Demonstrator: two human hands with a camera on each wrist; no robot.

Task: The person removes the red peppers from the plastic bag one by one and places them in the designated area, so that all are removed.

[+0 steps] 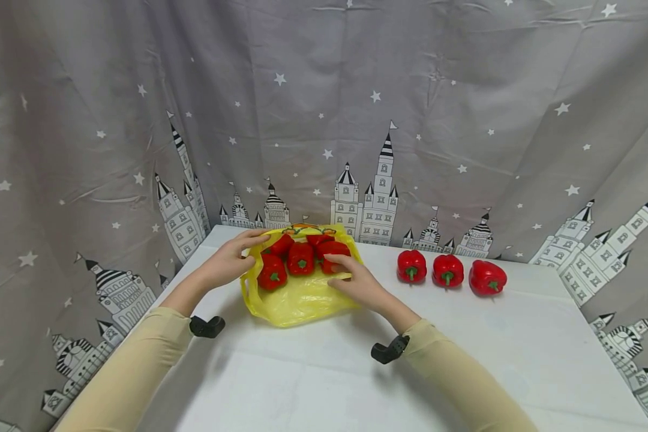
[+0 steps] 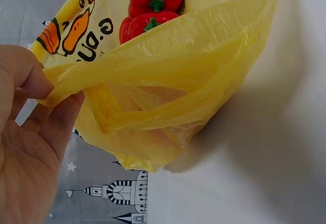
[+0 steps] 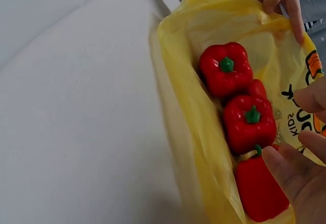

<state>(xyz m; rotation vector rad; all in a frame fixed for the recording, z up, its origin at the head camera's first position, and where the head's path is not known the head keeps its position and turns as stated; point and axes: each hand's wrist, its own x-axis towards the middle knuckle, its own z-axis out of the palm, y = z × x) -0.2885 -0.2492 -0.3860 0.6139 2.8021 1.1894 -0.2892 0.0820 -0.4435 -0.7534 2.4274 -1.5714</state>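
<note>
A yellow plastic bag lies on its side, mouth wide, with several red bell peppers inside. My left hand pinches the bag's left rim between thumb and fingers, seen close in the left wrist view. Over the bag's right side is my right hand, fingers apart and loosely bent. In the right wrist view it hovers beside the nearest bell pepper; whether a fingertip touches that pepper cannot be told. Green stems show on most peppers, and a duck print marks the bag.
Three more red bell peppers, a left one, a middle one and a right one, stand in a row right of the bag. All rest on a white table. Behind hangs a grey curtain with castles and stars.
</note>
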